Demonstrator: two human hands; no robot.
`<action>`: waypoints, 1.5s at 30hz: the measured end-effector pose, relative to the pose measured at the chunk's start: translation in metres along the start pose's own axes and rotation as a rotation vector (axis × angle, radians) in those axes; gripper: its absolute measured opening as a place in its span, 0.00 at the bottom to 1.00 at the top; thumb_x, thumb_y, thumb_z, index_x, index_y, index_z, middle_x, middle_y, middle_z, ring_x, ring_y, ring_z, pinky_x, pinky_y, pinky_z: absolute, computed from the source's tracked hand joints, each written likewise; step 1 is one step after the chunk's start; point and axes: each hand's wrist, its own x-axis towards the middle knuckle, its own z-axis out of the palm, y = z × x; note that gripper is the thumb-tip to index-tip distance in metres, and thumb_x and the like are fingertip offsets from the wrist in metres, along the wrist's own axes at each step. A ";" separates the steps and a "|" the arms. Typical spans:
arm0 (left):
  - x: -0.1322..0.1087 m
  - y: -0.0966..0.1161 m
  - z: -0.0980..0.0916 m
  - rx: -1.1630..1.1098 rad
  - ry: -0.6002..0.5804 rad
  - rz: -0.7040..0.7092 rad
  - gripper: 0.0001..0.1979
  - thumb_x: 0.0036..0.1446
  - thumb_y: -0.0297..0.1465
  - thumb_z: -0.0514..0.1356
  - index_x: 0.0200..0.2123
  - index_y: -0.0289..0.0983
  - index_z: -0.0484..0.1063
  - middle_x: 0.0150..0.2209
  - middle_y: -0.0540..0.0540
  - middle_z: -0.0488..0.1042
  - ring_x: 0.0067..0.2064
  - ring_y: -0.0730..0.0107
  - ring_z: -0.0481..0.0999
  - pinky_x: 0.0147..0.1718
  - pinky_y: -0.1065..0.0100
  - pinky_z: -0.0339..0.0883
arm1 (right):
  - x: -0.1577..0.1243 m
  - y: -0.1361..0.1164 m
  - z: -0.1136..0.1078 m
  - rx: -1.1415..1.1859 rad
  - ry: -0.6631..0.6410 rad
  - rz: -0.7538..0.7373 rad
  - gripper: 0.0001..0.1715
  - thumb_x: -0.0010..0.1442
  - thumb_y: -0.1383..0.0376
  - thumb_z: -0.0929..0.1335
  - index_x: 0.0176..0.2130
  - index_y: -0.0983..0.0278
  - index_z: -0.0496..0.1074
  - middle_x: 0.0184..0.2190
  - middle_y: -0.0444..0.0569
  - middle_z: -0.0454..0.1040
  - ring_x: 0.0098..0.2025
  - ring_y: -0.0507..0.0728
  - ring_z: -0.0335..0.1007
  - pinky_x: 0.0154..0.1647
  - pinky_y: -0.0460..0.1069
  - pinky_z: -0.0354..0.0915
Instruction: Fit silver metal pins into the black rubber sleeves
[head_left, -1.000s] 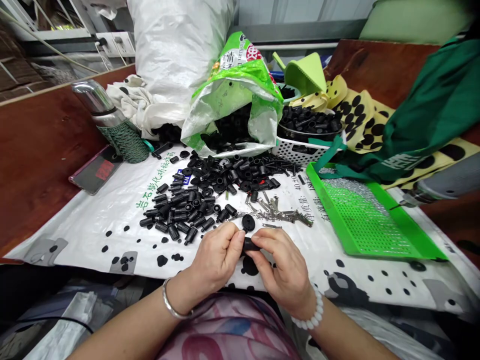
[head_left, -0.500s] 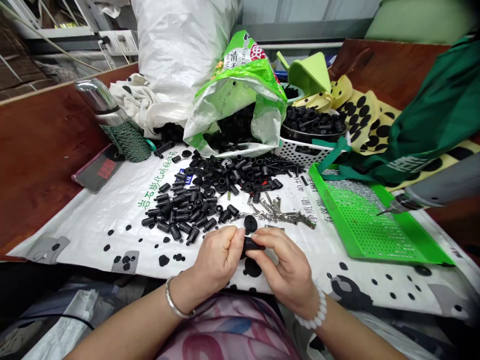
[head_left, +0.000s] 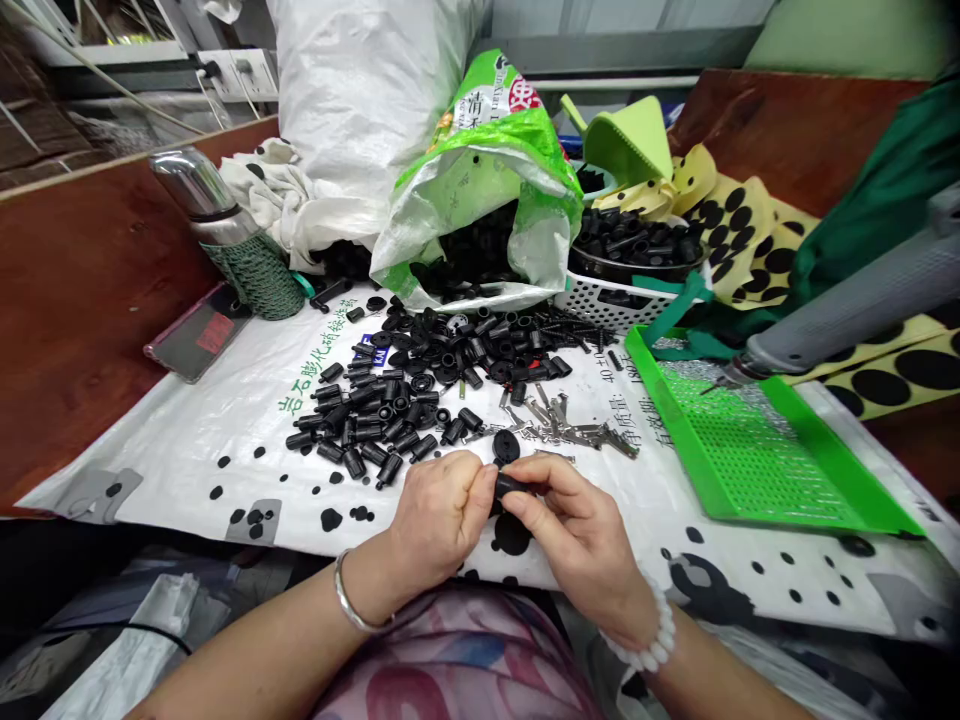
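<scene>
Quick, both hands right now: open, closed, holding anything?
Left hand: closed, pinching one end of the small black part.
Right hand: closed, fingers gripping the other end of the same part.

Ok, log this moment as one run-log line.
left hand: pinches black part | right hand: pinches its other end | nearby: black parts pile, metal clips, green tray

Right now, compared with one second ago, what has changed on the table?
The grey power tool on the right swung left and up, and its tip is now over the far end of the green tray. The left hand and right hand still pinch the black part.
</scene>
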 end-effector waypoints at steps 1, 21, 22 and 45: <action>0.001 0.000 0.000 0.000 0.004 0.002 0.15 0.61 0.28 0.44 0.21 0.38 0.54 0.18 0.53 0.57 0.20 0.75 0.56 0.21 0.70 0.49 | 0.001 0.000 0.000 0.010 0.009 0.005 0.05 0.56 0.64 0.66 0.36 0.63 0.69 0.32 0.46 0.72 0.33 0.52 0.68 0.34 0.46 0.66; -0.007 -0.006 -0.020 -0.463 -0.015 -0.171 0.16 0.56 0.31 0.57 0.48 0.37 0.63 0.34 0.48 0.67 0.29 0.76 0.68 0.29 0.72 0.65 | 0.014 -0.002 0.007 0.257 0.001 0.140 0.10 0.51 0.64 0.69 0.37 0.63 0.70 0.29 0.44 0.72 0.28 0.50 0.67 0.29 0.45 0.66; -0.008 -0.007 -0.020 -0.486 0.002 -0.165 0.15 0.56 0.30 0.56 0.48 0.37 0.63 0.35 0.47 0.67 0.29 0.76 0.68 0.29 0.72 0.66 | 0.014 -0.002 0.007 0.277 0.005 0.161 0.11 0.51 0.64 0.69 0.37 0.63 0.70 0.28 0.44 0.72 0.27 0.49 0.67 0.29 0.44 0.66; -0.002 -0.025 -0.024 0.009 -0.154 0.239 0.09 0.61 0.30 0.45 0.33 0.36 0.62 0.26 0.48 0.64 0.27 0.71 0.63 0.26 0.70 0.58 | 0.003 0.008 0.002 -0.132 0.000 -0.261 0.10 0.56 0.70 0.66 0.41 0.62 0.68 0.37 0.49 0.71 0.40 0.54 0.69 0.38 0.48 0.68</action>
